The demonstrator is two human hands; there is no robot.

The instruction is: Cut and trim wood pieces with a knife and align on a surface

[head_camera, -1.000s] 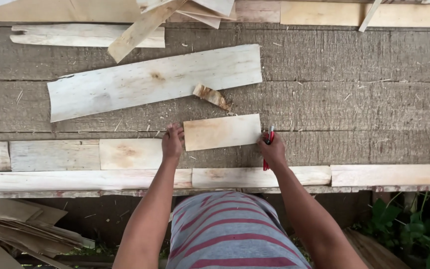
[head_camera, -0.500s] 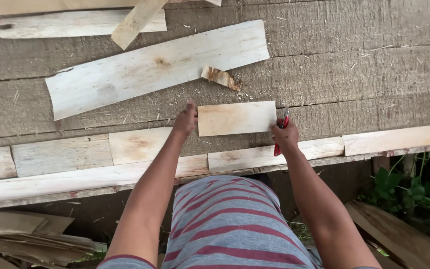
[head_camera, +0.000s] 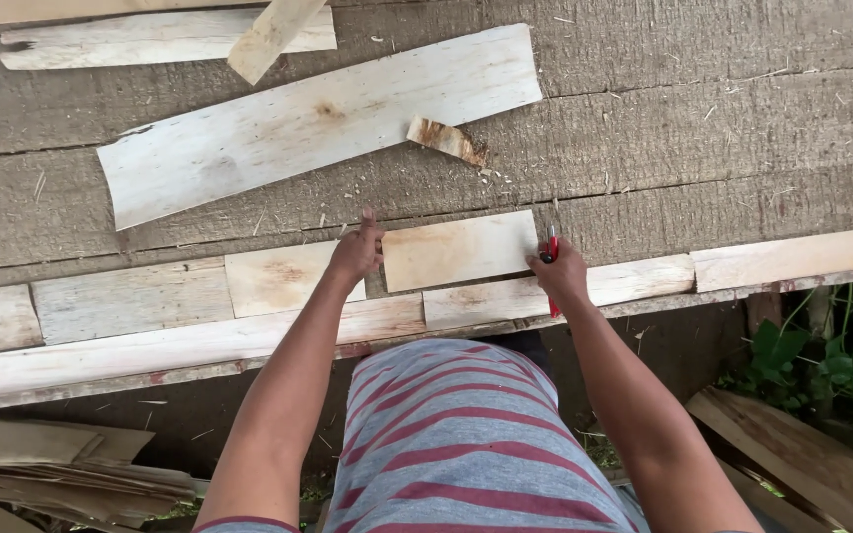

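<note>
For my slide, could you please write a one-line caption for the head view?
Left hand steadies a small pale wood piece on a weathered plank bench while the right hand holds a red pen at its edge.

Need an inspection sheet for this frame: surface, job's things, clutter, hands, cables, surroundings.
Surface: weathered grey plank bench, rough grain, wood chips scattered.
Job's things: small pale wood piece lying flat; red-handled tool.
Clutter: long pale board, bark scrap, pale strips along the near edge.
Hands: left hand pressing the piece's left end; right hand at its right end, gripping the tool.
Cables: nothing seen.
Surroundings: green plants, stacked boards below.
</note>
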